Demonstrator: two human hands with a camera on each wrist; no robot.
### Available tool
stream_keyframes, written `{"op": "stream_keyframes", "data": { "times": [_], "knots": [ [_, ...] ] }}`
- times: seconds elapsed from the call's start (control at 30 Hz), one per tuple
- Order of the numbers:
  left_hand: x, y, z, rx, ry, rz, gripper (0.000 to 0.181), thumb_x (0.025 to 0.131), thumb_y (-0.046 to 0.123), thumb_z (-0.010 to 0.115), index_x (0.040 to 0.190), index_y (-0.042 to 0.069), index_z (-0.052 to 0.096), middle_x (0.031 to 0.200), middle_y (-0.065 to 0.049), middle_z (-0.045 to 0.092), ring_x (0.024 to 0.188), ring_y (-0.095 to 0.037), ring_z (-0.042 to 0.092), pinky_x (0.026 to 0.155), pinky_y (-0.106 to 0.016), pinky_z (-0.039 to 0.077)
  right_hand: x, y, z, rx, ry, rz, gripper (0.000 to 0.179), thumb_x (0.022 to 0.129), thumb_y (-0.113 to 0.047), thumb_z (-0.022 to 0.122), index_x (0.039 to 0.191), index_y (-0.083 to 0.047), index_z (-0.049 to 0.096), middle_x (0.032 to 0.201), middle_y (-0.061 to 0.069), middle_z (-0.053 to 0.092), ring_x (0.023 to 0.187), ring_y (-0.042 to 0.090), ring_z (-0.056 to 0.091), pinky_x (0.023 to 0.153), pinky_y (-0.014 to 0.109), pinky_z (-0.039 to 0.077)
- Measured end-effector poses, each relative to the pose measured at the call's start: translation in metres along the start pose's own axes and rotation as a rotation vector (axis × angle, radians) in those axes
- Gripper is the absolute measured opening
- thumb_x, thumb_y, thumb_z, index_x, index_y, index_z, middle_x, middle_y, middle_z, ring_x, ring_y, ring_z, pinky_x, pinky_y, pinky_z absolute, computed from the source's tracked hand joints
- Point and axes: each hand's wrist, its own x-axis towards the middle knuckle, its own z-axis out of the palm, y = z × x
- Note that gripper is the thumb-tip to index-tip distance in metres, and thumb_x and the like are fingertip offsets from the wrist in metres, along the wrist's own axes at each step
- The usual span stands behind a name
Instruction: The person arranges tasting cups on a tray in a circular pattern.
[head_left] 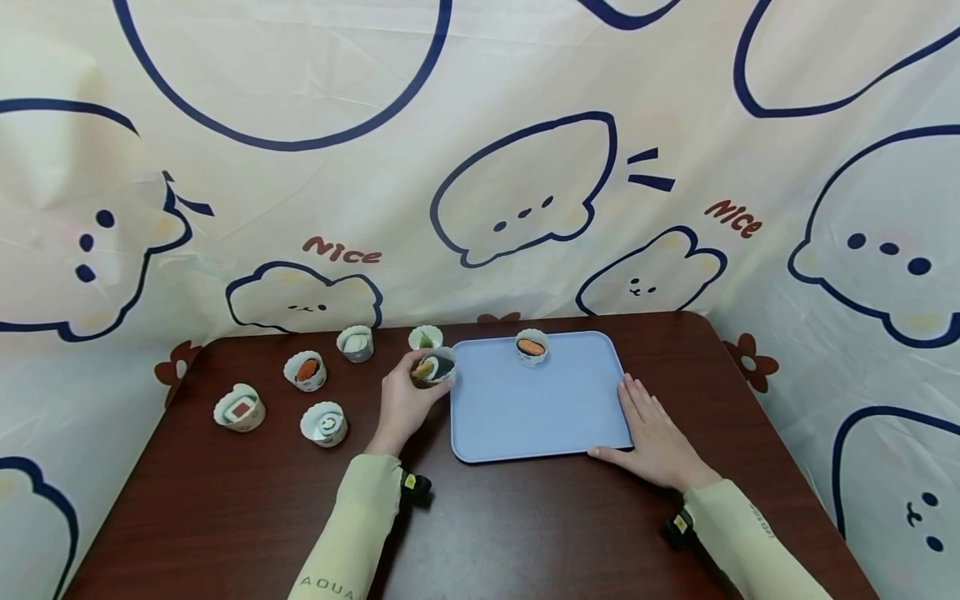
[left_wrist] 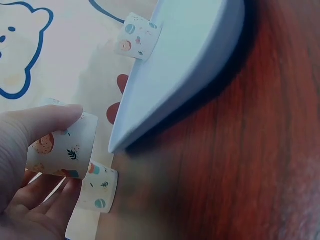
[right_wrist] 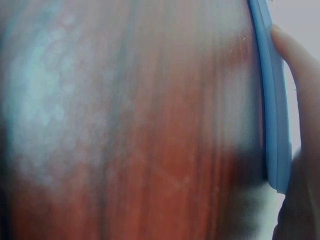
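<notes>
My left hand (head_left: 401,404) grips a patterned paper cup (head_left: 442,365) between thumb and fingers, close to the left edge of the blue tray (head_left: 536,417). Inside that cup sits a dark-wrapped piece of sushi with white and yellow parts. In the left wrist view the cup (left_wrist: 70,147) is clear of the table, with the thumb on one side and the fingers on the other. Another paper cup (head_left: 532,354), with orange-topped sushi in it, stands at the tray's back edge. My right hand (head_left: 656,437) lies with straight fingers along the tray's right edge, thumb at the front corner.
More sushi cups stand left of the tray: one with green (head_left: 426,337) behind my left hand, a pale one (head_left: 356,344), an orange one (head_left: 306,371), a square-centred one (head_left: 240,408) and a round roll (head_left: 325,424). A printed cloth (head_left: 405,192) hangs behind the brown table (head_left: 510,533).
</notes>
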Motion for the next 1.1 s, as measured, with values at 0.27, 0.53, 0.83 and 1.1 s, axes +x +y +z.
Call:
{"op": "stream_keyframes", "data": {
  "times": [0.27, 0.53, 0.83, 1.1],
  "knots": [
    [0.001, 0.006, 0.007, -0.002, -0.008, 0.009, 0.063, 0.080, 0.016, 0.090, 0.136, 0.009, 0.061, 0.128, -0.014, 0.065, 0.118, -0.029, 0.060, 0.099, -0.046, 0.050, 0.000, 0.000, 0.000, 0.001, 0.005, -0.006, 0.124, 0.082, -0.084, 0.055, 0.162, 0.000, 0.010, 0.169, 0.015, 0.001, 0.154, 0.030, 0.001, 0.122, 0.049, 0.007],
    [0.001, 0.015, 0.017, -0.020, -0.020, 0.033, 0.062, 0.079, 0.014, 0.090, 0.134, 0.009, 0.062, 0.127, -0.014, 0.066, 0.116, -0.029, 0.061, 0.098, -0.047, 0.050, 0.000, 0.001, 0.001, 0.005, 0.008, -0.007, 0.124, 0.082, -0.083, 0.056, 0.162, -0.001, 0.010, 0.169, 0.015, 0.001, 0.154, 0.030, 0.001, 0.122, 0.050, 0.008],
    [-0.001, 0.022, 0.030, -0.012, -0.034, 0.036, 0.063, 0.078, 0.015, 0.091, 0.135, 0.009, 0.063, 0.121, -0.013, 0.068, 0.098, -0.027, 0.062, 0.079, -0.042, 0.052, 0.000, 0.003, 0.002, -0.002, 0.008, -0.005, 0.124, 0.082, -0.084, 0.055, 0.162, -0.002, 0.009, 0.169, 0.014, 0.001, 0.154, 0.030, 0.001, 0.122, 0.050, 0.009],
    [0.000, 0.027, 0.043, -0.039, -0.072, 0.069, 0.063, 0.077, 0.012, 0.092, 0.133, 0.005, 0.064, 0.121, -0.012, 0.068, 0.111, -0.028, 0.063, 0.092, -0.045, 0.053, 0.000, 0.002, 0.001, -0.004, 0.009, -0.006, 0.124, 0.082, -0.084, 0.055, 0.162, -0.002, 0.009, 0.169, 0.015, 0.001, 0.154, 0.030, 0.001, 0.122, 0.050, 0.010]
  ]
}}
